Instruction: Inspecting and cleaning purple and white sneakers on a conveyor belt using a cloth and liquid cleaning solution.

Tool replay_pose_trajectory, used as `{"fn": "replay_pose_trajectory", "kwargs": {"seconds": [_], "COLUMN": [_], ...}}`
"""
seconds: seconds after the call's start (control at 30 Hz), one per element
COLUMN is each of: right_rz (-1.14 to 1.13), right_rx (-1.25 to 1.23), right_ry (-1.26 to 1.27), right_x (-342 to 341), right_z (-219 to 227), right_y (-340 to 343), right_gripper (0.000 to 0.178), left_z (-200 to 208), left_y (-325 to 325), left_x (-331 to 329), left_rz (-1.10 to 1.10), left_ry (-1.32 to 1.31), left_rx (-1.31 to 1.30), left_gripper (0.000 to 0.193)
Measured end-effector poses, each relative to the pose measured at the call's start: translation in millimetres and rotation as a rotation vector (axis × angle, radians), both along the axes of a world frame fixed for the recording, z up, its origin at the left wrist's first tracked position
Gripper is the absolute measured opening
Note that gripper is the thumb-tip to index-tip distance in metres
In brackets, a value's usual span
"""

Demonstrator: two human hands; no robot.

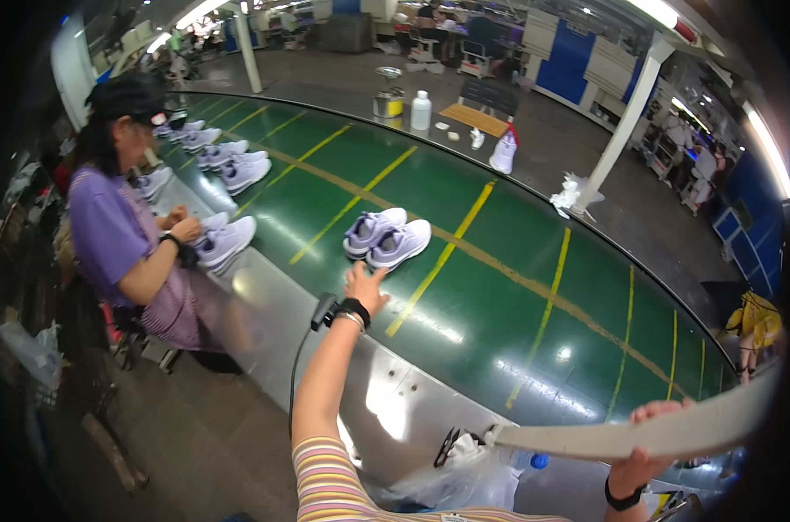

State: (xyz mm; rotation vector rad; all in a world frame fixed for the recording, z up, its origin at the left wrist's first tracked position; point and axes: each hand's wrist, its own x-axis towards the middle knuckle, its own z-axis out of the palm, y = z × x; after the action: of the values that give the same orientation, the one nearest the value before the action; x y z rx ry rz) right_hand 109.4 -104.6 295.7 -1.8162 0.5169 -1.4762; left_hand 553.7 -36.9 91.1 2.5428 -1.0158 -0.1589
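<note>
A pair of pale lavender and white sneakers, the left one (pixel 369 228) and the right one (pixel 400 246), stands side by side on the green conveyor belt (pixel 464 304). My left hand (pixel 366 291) reaches out at their heels with fingers spread; whether the fingertips touch the nearer shoe I cannot tell. A black band with a small box and cable sits at that wrist. On the lower right my right hand (pixel 643 448) has its fingers over the top and its thumb under a long pale grey bar (pixel 578 441), gripping it. Part of that hand is hidden behind the bar.
At left a person in purple (pixel 121 222) handles sneakers (pixel 228 241) on the metal ledge (pixel 273 304). More sneakers (pixel 242 172) stand up the belt. Across it are a white bottle (pixel 421 111), a tin (pixel 388 104) and a shoe (pixel 504 154). A plastic bag (pixel 464 474) lies near me.
</note>
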Motion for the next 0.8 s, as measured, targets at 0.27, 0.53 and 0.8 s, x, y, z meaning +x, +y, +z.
{"fn": "replay_pose_trajectory", "kwargs": {"seconds": [0.27, 0.53, 0.8], "right_rz": [0.097, 0.117, -0.182], "right_rx": [-0.006, -0.068, -0.242], "right_ry": [0.098, -0.08, 0.281], "right_x": [32.4, 17.1, 29.3], "right_z": [25.0, 8.1, 2.1], "right_y": [6.4, 19.0, 14.2], "right_gripper": [0.079, 0.074, 0.073], "left_z": [-45.9, -61.4, -20.3], "left_y": [-69.2, -97.6, -28.0], "left_x": [116.5, 89.8, 46.2], "left_rz": [-0.011, 0.003, -0.175], "left_ry": [-0.124, -0.309, -0.211], "left_rx": [0.509, 0.437, 0.218], "left_gripper": [0.058, 0.046, 0.058]}}
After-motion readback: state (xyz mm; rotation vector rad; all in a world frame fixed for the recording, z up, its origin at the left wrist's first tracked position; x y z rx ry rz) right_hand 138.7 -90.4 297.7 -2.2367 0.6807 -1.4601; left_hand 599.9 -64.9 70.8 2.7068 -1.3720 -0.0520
